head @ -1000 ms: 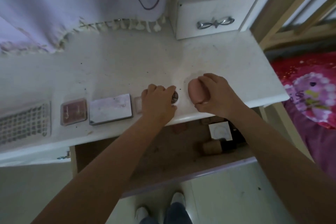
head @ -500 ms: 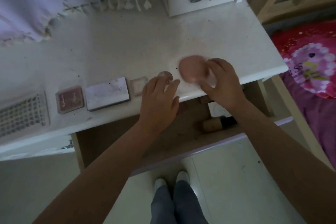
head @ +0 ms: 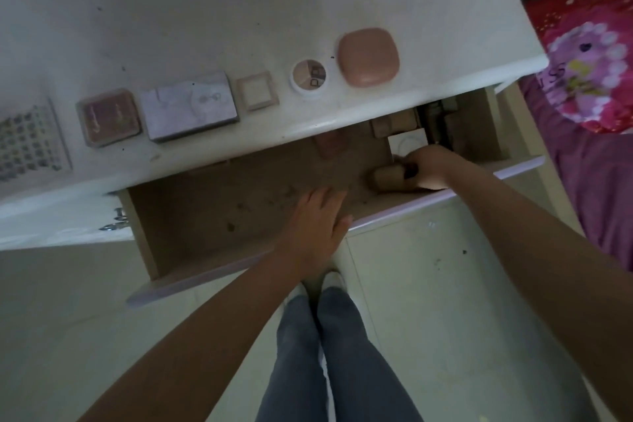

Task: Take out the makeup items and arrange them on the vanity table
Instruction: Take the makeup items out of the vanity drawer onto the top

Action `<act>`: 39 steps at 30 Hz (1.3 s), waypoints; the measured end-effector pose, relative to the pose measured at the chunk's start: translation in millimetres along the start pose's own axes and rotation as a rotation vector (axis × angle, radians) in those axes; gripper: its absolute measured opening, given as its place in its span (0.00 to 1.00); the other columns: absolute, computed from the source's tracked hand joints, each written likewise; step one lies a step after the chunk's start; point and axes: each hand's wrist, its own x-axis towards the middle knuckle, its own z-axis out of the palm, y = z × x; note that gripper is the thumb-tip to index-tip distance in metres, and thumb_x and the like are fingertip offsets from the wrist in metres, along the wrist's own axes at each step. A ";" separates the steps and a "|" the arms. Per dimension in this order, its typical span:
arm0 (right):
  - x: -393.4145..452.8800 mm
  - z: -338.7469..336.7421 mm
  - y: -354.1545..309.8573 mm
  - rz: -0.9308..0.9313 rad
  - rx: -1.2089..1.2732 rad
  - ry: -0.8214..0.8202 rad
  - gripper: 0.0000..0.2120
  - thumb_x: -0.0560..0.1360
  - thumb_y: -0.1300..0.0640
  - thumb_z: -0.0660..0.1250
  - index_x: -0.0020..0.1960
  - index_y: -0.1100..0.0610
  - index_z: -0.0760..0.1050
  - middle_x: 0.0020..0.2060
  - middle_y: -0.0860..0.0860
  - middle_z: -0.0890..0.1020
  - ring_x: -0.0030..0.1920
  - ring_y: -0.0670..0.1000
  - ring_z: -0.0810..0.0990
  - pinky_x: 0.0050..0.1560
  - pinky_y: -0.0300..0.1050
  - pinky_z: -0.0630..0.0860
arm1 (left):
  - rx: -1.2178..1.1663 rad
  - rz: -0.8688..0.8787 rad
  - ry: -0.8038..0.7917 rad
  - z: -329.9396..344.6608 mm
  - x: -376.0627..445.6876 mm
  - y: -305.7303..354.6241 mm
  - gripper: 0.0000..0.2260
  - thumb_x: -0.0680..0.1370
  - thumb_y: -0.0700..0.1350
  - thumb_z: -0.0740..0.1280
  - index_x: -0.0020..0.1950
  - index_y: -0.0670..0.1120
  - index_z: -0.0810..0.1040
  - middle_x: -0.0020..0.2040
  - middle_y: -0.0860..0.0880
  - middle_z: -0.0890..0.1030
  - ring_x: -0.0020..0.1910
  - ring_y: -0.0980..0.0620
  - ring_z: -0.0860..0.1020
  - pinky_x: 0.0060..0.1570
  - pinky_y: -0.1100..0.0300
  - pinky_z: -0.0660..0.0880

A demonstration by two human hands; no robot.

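The white surface (head: 239, 10) carries a row near its front edge: a grid-patterned palette (head: 29, 144), a reddish compact (head: 109, 117), a lilac rectangular case (head: 189, 105), a small square compact (head: 257, 90), a round pot (head: 309, 75) and a pink rounded case (head: 368, 56).

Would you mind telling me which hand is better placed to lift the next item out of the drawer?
Right. The right hand already curls around the tan bottle in the drawer, while the left hand lies open at its front edge, holding nothing.
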 end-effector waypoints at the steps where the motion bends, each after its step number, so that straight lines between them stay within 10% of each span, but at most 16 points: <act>1: -6.2 -0.7 0.9 -0.018 0.056 0.040 0.16 0.74 0.58 0.63 0.61 0.58 0.74 0.40 0.54 0.79 0.44 0.55 0.75 0.37 0.40 0.70 | -0.011 -0.011 0.005 -0.7 1.3 -0.2 0.20 0.80 0.50 0.56 0.70 0.44 0.65 0.68 0.43 0.68 0.65 0.46 0.65 0.65 0.57 0.61; 13: -67.2 -16.0 81.1 0.273 1.201 0.564 0.06 0.70 0.62 0.70 0.44 0.58 0.74 0.30 0.49 0.75 0.26 0.41 0.75 0.23 0.28 0.71 | 0.182 0.017 -0.116 7.0 104.7 70.0 0.16 0.77 0.38 0.59 0.64 0.41 0.67 0.63 0.41 0.69 0.62 0.43 0.67 0.60 0.53 0.66; 22: -45.9 -10.4 114.6 0.087 1.217 0.680 0.05 0.72 0.59 0.68 0.42 0.61 0.74 0.30 0.54 0.71 0.30 0.44 0.72 0.28 0.25 0.66 | 0.612 -0.039 -0.028 45.1 154.3 100.8 0.21 0.75 0.43 0.61 0.68 0.41 0.66 0.63 0.40 0.72 0.62 0.43 0.70 0.56 0.55 0.71; 30: -41.0 -35.9 128.9 -0.108 1.166 0.641 0.02 0.76 0.61 0.63 0.45 0.56 0.73 0.33 0.44 0.74 0.29 0.31 0.74 0.30 0.21 0.67 | 0.390 -0.032 -0.172 28.2 151.8 98.5 0.30 0.71 0.48 0.68 0.69 0.40 0.61 0.65 0.41 0.64 0.64 0.44 0.63 0.58 0.54 0.68; 39: -4.6 -108.5 113.5 -0.170 0.966 0.722 0.10 0.78 0.56 0.58 0.52 0.61 0.75 0.42 0.54 0.77 0.42 0.50 0.74 0.38 0.40 0.67 | 0.286 0.044 0.111 -70.0 104.8 129.9 0.36 0.58 0.46 0.75 0.63 0.36 0.70 0.57 0.38 0.73 0.54 0.41 0.72 0.45 0.55 0.74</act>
